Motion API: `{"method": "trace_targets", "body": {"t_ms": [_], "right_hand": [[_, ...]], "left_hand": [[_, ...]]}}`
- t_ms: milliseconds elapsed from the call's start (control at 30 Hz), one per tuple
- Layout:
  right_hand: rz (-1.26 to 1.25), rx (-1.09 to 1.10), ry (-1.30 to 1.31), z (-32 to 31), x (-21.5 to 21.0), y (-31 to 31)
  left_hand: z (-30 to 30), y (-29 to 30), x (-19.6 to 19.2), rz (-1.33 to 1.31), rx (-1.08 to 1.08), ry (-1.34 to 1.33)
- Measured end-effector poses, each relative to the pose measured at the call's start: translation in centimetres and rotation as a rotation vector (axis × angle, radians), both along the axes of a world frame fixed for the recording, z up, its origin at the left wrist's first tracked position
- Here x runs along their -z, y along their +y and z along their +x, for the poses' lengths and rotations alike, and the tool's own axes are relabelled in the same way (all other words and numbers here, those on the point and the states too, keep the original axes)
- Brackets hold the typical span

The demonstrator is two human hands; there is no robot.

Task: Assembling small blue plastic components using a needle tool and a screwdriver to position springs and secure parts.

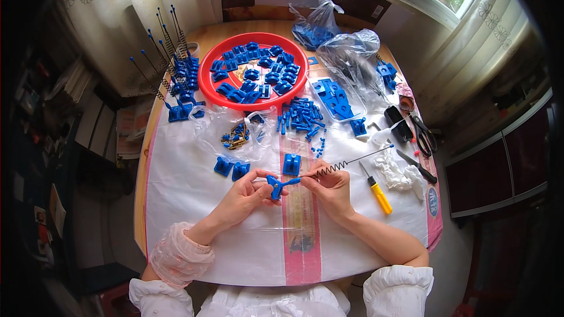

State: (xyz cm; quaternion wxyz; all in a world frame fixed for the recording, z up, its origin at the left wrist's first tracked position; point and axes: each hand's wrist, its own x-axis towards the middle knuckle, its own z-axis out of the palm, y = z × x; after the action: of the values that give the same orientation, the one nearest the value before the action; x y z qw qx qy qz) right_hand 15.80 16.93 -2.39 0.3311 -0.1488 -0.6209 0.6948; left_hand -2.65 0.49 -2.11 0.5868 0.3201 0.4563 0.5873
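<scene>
Left hand (244,191) is pinched on a small blue plastic piece (274,186) above the desk (194,211), near the body; right hand (332,185) grips the spring rod (346,163) w/ fingers closed, its end at the piece. Risk, imo: spring flexes and the tip slips off the piece. Count: 1 yellow screwdriver (376,191), 1 red tray (207,85), 3 loose blue blocks (292,164) just beyond the hands.

The blue part (275,186) is partly hidden by the fingers of both hands. The contents of the far clear bags (346,53) are too blurred to tell.
</scene>
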Motion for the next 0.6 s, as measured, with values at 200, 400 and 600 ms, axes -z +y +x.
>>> {"method": "trace_targets", "body": {"t_ms": [200,400,600], "right_hand": [[-0.031,0.009,-0.008,0.05,-0.14,0.12],[-0.009,0.013,0.004,-0.20,-0.28,-0.10],[-0.027,0.013,-0.004,-0.22,-0.44,-0.18]], "left_hand": [[-0.05,0.18,0.43,0.007,-0.002,-0.017],[-0.08,0.01,0.18,0.002,-0.017,-0.008],[-0.26,-0.07,0.10,-0.013,-0.007,-0.032]]}}
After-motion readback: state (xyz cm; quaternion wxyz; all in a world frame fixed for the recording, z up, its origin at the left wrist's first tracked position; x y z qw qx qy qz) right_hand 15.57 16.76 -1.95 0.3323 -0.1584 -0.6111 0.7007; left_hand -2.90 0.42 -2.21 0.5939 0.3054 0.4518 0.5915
